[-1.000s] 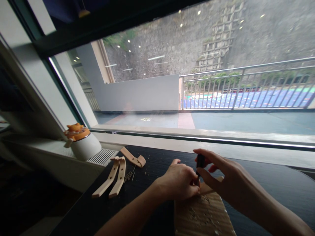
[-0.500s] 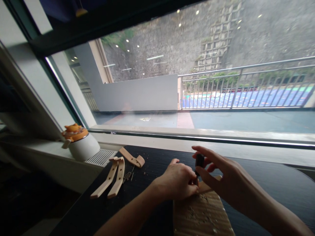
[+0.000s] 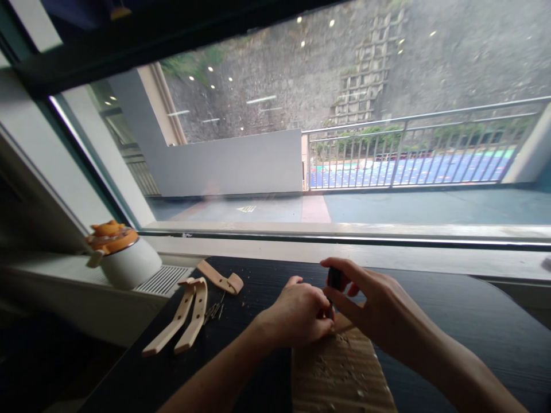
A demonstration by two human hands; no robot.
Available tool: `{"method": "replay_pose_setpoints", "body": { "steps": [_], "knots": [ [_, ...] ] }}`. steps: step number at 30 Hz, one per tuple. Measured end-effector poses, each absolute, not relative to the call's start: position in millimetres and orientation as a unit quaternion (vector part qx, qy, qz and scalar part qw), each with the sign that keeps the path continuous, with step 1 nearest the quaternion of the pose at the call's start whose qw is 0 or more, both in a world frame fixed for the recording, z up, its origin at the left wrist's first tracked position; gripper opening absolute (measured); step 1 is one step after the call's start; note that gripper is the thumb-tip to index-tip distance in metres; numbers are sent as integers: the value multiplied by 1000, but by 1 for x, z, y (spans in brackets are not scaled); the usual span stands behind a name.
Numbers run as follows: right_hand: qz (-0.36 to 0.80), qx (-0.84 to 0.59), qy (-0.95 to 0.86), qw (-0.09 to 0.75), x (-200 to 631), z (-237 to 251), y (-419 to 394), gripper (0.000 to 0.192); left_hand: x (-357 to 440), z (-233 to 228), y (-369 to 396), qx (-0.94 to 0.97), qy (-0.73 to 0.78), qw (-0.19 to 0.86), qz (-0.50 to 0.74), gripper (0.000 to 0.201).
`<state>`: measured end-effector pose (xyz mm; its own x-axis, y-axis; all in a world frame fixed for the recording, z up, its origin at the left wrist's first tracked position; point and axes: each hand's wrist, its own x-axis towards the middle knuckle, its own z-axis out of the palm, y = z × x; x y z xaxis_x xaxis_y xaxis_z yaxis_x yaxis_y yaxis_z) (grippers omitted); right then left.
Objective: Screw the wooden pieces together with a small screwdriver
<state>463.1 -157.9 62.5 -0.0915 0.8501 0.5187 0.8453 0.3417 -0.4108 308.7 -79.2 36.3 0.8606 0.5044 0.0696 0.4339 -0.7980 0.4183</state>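
My right hand [image 3: 365, 292] grips the upright black handle of a small screwdriver-like tool [image 3: 334, 277]. Its tip is hidden by my fingers. My left hand [image 3: 301, 312] is closed low around the tool's shaft, pressing on a pale wooden piece [image 3: 343, 323] that shows only in part. Under both lies a brown wooden board [image 3: 336, 378] strewn with small shavings. To the left are two curved wooden pieces with holes [image 3: 191, 315], and a third hooked wooden piece [image 3: 221, 281] rests behind them. Several thin metal bits [image 3: 214, 311] lie beside these.
All this stands on a black table [image 3: 430, 321] against a window sill [image 3: 267, 250]. A white pot with an orange animal-shaped lid [image 3: 129, 264] sits on the ledge at left, near a vent grille [image 3: 166, 281]. Beyond the glass is a railing [image 3: 404, 155].
The whole view has shifted slightly, so things appear further left. Both hands keep their hold, and the right fingers are closer around the black handle.
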Motion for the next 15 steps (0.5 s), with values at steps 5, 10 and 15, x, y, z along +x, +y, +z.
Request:
{"method": "replay_pose_setpoints", "body": {
  "steps": [5,10,15],
  "knots": [
    [35,-550,-745,377,466,60,-160,36,309,40,-82,944,250,199,84,10],
    [42,-555,-744,370,466,63,-158,28,310,39,-81,943,254,196,85,14],
    [16,-574,-729,373,464,65,-156,25,310,38,-81,945,251,191,91,10]
  ]
}}
